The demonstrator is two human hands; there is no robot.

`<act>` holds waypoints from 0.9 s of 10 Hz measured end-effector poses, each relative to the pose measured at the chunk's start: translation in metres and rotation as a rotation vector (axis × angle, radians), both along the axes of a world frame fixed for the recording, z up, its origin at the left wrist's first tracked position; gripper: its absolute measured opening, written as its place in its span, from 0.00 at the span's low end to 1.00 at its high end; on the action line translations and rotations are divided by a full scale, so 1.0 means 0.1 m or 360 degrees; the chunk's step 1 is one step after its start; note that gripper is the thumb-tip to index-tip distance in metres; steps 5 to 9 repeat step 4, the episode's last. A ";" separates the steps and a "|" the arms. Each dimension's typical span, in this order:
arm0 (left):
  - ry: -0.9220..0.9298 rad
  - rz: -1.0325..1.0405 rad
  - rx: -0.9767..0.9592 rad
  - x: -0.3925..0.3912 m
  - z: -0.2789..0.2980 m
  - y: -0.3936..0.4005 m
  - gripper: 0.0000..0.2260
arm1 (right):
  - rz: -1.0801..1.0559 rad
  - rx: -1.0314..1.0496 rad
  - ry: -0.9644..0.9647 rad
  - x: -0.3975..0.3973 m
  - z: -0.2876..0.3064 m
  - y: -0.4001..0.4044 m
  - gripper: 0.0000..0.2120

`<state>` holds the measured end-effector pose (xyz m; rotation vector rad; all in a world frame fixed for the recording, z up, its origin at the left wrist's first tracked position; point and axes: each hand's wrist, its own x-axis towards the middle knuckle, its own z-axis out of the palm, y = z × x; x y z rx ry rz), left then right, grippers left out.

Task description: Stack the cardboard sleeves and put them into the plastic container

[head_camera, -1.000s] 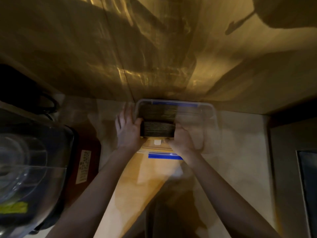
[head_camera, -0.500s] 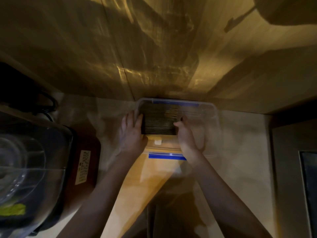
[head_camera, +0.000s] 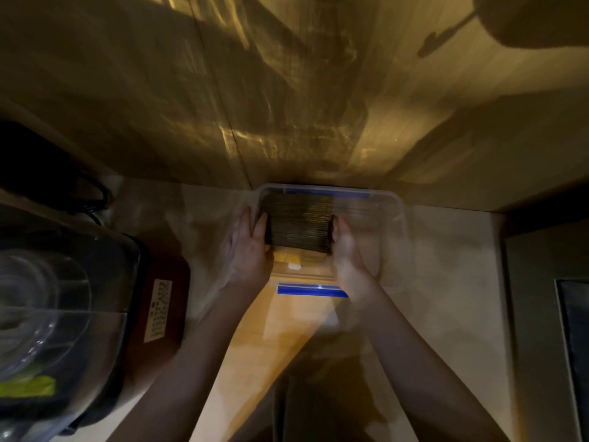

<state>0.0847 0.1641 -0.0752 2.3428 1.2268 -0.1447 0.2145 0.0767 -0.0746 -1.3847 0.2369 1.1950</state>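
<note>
Both hands, left (head_camera: 248, 250) and right (head_camera: 347, 250), are pressing flat against the ends of the sleeves (head_camera: 298, 226) inside the container (head_camera: 390, 199), holding the stack between them.

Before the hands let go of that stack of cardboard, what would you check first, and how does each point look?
1. Stack of cardboard sleeves pressed between left hand and right hand: ok.
2. Stack inside the plastic container, at its left end: ok.
3. Stack resting on the container floor: cannot tell.
4. Sleeves squared, none sticking out: cannot tell, blurred.
5. Free room at the container's right end: ok.
6. Left hand's fingers lie over the left rim; clear before release: not ok.
</note>
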 end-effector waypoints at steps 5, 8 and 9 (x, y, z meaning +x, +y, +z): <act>-0.0024 -0.0155 -0.0046 0.07 0.67 0.17 0.20 | -0.0026 0.0197 -0.0551 0.31 0.83 -0.41 0.12; -0.0024 -0.0155 -0.0046 0.07 0.67 0.17 0.20 | -0.0026 0.0197 -0.0551 0.31 0.83 -0.41 0.12; -0.0024 -0.0155 -0.0046 0.07 0.67 0.17 0.20 | -0.0026 0.0197 -0.0551 0.31 0.83 -0.41 0.12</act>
